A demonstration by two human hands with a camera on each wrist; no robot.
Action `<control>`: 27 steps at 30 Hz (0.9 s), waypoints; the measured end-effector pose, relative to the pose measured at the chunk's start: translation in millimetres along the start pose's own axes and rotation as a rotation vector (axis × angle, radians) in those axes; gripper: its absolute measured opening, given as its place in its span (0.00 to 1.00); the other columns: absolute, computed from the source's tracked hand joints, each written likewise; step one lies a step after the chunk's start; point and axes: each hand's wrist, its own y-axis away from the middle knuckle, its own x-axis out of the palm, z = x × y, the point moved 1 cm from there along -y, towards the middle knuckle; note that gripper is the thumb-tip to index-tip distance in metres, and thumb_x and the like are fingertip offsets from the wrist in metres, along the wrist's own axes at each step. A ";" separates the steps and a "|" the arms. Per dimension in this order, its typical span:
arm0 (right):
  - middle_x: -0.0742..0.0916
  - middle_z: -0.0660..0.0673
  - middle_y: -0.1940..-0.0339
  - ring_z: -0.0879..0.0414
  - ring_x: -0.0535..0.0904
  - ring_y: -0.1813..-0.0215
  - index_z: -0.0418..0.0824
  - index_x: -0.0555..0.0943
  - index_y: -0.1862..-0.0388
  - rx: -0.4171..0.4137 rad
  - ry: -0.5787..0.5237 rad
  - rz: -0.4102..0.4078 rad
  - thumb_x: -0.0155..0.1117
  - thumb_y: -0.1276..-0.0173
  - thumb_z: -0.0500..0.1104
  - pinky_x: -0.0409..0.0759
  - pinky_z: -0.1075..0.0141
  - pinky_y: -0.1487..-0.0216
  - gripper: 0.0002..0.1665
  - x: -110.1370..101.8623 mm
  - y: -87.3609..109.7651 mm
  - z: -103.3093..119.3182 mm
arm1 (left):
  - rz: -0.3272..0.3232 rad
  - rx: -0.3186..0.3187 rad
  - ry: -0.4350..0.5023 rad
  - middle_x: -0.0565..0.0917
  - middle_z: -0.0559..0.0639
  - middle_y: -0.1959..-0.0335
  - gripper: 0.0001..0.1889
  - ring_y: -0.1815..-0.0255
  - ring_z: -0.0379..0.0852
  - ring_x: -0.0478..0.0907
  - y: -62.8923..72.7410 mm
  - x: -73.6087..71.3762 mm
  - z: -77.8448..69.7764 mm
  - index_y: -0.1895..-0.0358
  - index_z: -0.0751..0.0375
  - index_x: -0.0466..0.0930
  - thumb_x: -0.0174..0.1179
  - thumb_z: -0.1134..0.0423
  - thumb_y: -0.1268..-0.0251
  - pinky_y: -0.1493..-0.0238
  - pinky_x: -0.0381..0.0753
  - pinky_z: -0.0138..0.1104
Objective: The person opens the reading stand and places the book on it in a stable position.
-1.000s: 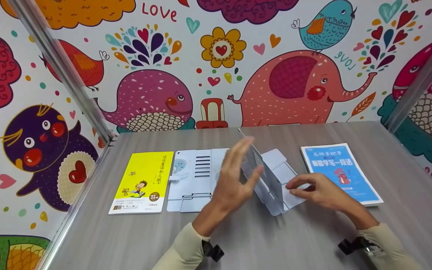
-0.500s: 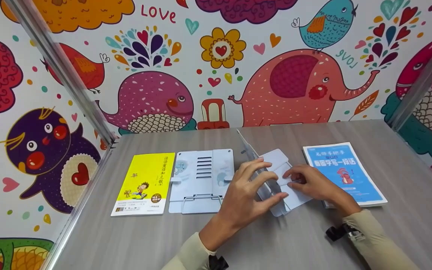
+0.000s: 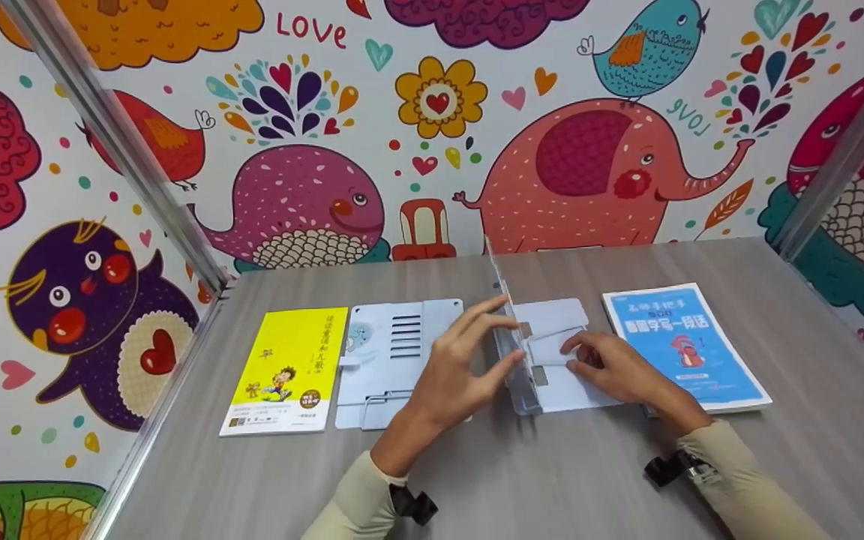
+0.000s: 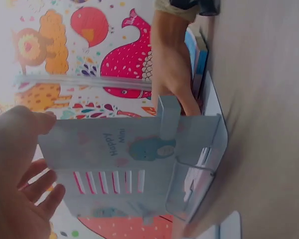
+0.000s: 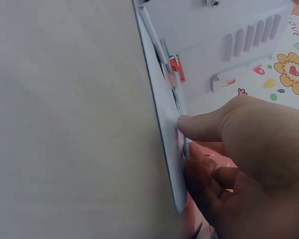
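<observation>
A pale grey folding book stand (image 3: pixel 556 313) has its flat base on the table and its slotted panel (image 4: pixel 99 144) raised nearly upright, edge-on in the head view. Printed on that panel are a blue dinosaur and "Happy Mini"; a wire support is folded out low on it. My left hand (image 3: pixel 460 361) holds the panel's upper edge, thumb and fingers spread along it. At the base's right side, my right hand (image 3: pixel 606 367) pinches the flap on the base, its thumb (image 5: pixel 204 127) on top and other fingers curled at the edge.
A second book stand (image 3: pixel 376 369) lies flat left of the raised one, partly behind my left hand. Beyond it is a yellow book (image 3: pixel 289 345). A blue book (image 3: pixel 691 330) lies at the right, beside my right wrist. A cartoon-printed wall (image 3: pixel 312 195) borders the table's back.
My left hand has come onto the raised panel and then shifted slightly left with it. The panel stands more upright, and the base has turned straighter. My right hand has stayed at the base.
</observation>
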 end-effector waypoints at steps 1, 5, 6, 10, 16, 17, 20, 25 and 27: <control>0.84 0.50 0.66 0.60 0.76 0.64 0.42 0.87 0.46 0.017 -0.006 -0.001 0.73 0.25 0.39 0.76 0.70 0.62 0.11 0.4 0.0 -0.6 | -0.008 -0.022 0.035 0.77 0.48 0.22 0.18 0.20 0.43 0.74 -0.8 -1.0 4.2 0.36 0.50 0.83 0.70 0.53 0.24 0.22 0.76 0.39; 0.86 0.50 0.64 0.57 0.78 0.62 0.44 0.89 0.47 0.068 -0.042 -0.008 0.72 0.23 0.41 0.77 0.70 0.62 0.09 1.8 0.4 -2.0 | -0.040 -0.084 0.123 0.78 0.48 0.24 0.20 0.27 0.42 0.81 -1.9 -3.6 14.1 0.32 0.50 0.83 0.69 0.55 0.23 0.30 0.83 0.35; 0.86 0.49 0.63 0.56 0.78 0.62 0.44 0.90 0.48 0.073 -0.058 -0.014 0.72 0.23 0.42 0.77 0.70 0.62 0.09 2.1 0.5 -2.4 | -0.046 -0.091 0.136 0.79 0.48 0.24 0.21 0.29 0.42 0.82 -2.0 -3.7 15.1 0.32 0.51 0.83 0.69 0.56 0.23 0.33 0.84 0.34; 0.87 0.47 0.63 0.56 0.79 0.64 0.43 0.90 0.50 0.073 -0.127 -0.059 0.71 0.22 0.41 0.76 0.71 0.65 0.07 3.0 1.9 -3.8 | -0.064 -0.101 0.181 0.80 0.48 0.26 0.21 0.34 0.41 0.86 -2.8 -4.0 14.5 0.31 0.53 0.83 0.69 0.60 0.24 0.36 0.87 0.35; 0.88 0.44 0.58 0.57 0.79 0.65 0.41 0.90 0.50 0.047 -0.196 -0.111 0.71 0.23 0.39 0.77 0.72 0.65 0.07 4.3 5.0 -0.6 | -0.085 -0.095 0.211 0.82 0.49 0.26 0.20 0.38 0.42 0.88 -2.9 -3.9 13.9 0.32 0.56 0.83 0.69 0.65 0.24 0.38 0.88 0.34; 0.89 0.44 0.57 0.57 0.79 0.65 0.42 0.90 0.50 0.043 -0.205 -0.114 0.72 0.23 0.39 0.78 0.72 0.65 0.07 4.9 5.3 0.9 | -0.085 -0.095 0.211 0.82 0.49 0.26 0.20 0.38 0.42 0.88 -2.9 -3.7 13.7 0.32 0.56 0.83 0.69 0.65 0.24 0.38 0.87 0.33; 0.89 0.44 0.55 0.56 0.81 0.64 0.42 0.90 0.48 0.025 -0.229 -0.112 0.72 0.23 0.40 0.80 0.72 0.65 0.08 7.3 5.2 6.2 | -0.081 -0.095 0.228 0.83 0.50 0.27 0.21 0.36 0.44 0.88 -4.7 -2.9 12.3 0.30 0.56 0.81 0.67 0.65 0.23 0.37 0.87 0.33; 0.91 0.43 0.51 0.55 0.84 0.62 0.43 0.90 0.46 0.002 -0.251 -0.100 0.71 0.22 0.42 0.84 0.71 0.63 0.10 12.0 3.0 14.3 | -0.071 -0.094 0.265 0.86 0.51 0.31 0.22 0.34 0.44 0.86 -9.2 1.4 10.6 0.28 0.55 0.79 0.66 0.62 0.21 0.36 0.87 0.34; 0.92 0.43 0.51 0.55 0.84 0.61 0.43 0.90 0.45 -0.001 -0.246 -0.098 0.71 0.22 0.41 0.85 0.71 0.61 0.10 13.3 2.5 15.8 | -0.065 -0.088 0.259 0.86 0.51 0.32 0.22 0.34 0.45 0.87 -10.2 4.5 9.3 0.28 0.53 0.79 0.66 0.61 0.21 0.37 0.87 0.34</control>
